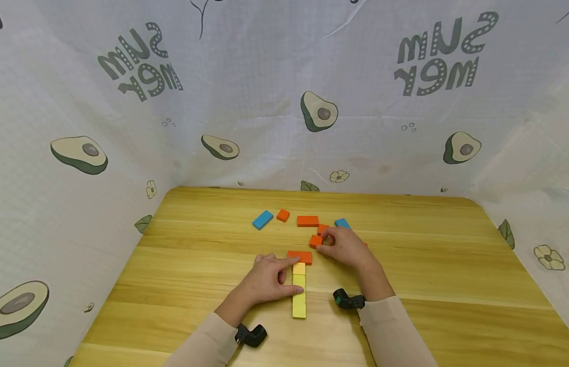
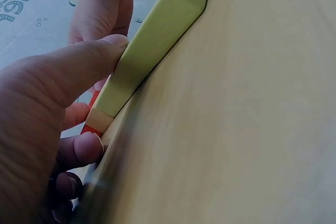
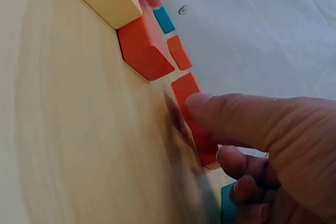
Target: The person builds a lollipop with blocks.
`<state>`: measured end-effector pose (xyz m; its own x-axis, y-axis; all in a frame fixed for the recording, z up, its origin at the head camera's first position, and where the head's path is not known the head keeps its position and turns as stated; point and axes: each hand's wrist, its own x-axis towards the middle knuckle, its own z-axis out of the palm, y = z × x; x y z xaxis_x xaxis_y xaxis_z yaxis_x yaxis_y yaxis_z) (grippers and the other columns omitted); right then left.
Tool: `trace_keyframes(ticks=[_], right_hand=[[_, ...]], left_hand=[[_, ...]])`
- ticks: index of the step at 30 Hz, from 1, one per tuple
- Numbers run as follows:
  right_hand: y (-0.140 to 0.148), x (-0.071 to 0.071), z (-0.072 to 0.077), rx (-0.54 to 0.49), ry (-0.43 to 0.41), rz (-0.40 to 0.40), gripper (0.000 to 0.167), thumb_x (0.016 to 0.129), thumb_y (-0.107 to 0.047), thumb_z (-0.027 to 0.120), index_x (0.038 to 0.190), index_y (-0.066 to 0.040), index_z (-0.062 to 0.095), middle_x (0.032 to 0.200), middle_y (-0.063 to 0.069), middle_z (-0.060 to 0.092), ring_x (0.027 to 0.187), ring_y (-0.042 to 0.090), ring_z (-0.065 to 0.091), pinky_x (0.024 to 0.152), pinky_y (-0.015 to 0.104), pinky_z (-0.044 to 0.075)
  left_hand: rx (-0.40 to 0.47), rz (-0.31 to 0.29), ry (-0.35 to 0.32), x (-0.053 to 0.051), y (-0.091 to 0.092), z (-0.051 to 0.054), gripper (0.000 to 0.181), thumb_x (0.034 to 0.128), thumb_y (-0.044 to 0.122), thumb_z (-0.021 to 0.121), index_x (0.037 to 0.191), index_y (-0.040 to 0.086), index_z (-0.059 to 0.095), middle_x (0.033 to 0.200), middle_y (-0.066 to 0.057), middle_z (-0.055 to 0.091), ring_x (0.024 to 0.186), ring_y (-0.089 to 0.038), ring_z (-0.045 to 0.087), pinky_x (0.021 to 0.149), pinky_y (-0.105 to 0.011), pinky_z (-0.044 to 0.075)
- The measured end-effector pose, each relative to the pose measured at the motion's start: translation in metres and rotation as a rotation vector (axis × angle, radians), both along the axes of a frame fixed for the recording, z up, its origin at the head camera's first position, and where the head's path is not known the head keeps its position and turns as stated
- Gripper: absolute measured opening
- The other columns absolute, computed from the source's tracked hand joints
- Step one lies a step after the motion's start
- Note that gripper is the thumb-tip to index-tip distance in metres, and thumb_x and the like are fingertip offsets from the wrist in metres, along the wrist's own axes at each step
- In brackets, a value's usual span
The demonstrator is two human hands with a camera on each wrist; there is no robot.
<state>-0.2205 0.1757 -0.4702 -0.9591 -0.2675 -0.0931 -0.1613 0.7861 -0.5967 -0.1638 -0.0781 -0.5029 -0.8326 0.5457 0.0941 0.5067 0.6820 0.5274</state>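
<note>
A row of flat blocks lies on the wooden table: a long yellow-green block, a small light-orange block and, set crosswise at its far end, an orange-red block. My left hand rests beside this row, its thumb on the yellow-green block and its index fingertip on the crosswise block. To the right and farther back, my right hand pinches a small orange-red block between thumb and fingers. In the right wrist view, the thumb covers part of the orange-red surface.
Behind the hands lie a blue block, a small orange block, a longer orange block and another small one. A second blue block sits partly behind my right hand. Printed white cloth surrounds the table.
</note>
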Motion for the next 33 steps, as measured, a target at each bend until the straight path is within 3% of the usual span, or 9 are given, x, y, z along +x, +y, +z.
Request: trace_keyframes(ticks=[9,17,23,33], right_hand=[[-0.024,0.003,-0.005,-0.088,0.036,0.016,0.032,0.094,-0.027,0.075,0.119,-0.008,0.068,0.079,0.001,0.06,0.069,0.015,0.051,0.067,0.03,0.044],[-0.039,0.006,-0.015,-0.044,0.02,0.01,0.031,0.096,-0.027,0.073,0.121,-0.011,0.068,0.08,-0.003,0.062,0.072,0.013,0.054,0.073,0.031,0.047],[-0.042,0.007,-0.016,-0.072,0.017,0.007,0.032,0.096,-0.029,0.072,0.122,-0.012,0.069,0.085,-0.003,0.065,0.075,0.013,0.056,0.075,0.033,0.049],[-0.052,0.01,-0.017,-0.047,0.078,-0.014,0.021,0.1,-0.025,0.066,0.115,-0.01,0.071,0.086,-0.001,0.062,0.08,0.015,0.054,0.08,0.037,0.048]], left_hand=[[-0.012,-0.01,0.013,0.0,0.0,0.001,0.071,0.0824,0.064,0.076,0.142,0.027,0.063,0.063,0.019,0.046,0.069,-0.002,0.04,0.077,-0.029,0.028],[-0.014,-0.007,0.018,0.0,0.0,0.002,0.071,0.0824,0.064,0.076,0.141,0.026,0.064,0.063,0.019,0.047,0.069,-0.002,0.04,0.076,-0.028,0.028],[-0.004,-0.01,0.011,-0.001,0.0,0.002,0.07,0.0831,0.062,0.076,0.142,0.025,0.064,0.064,0.019,0.047,0.07,-0.002,0.04,0.076,-0.028,0.027],[0.001,-0.006,0.009,0.0,0.0,0.004,0.07,0.0826,0.061,0.078,0.142,0.025,0.064,0.062,0.019,0.047,0.07,-0.003,0.04,0.077,-0.029,0.027]])
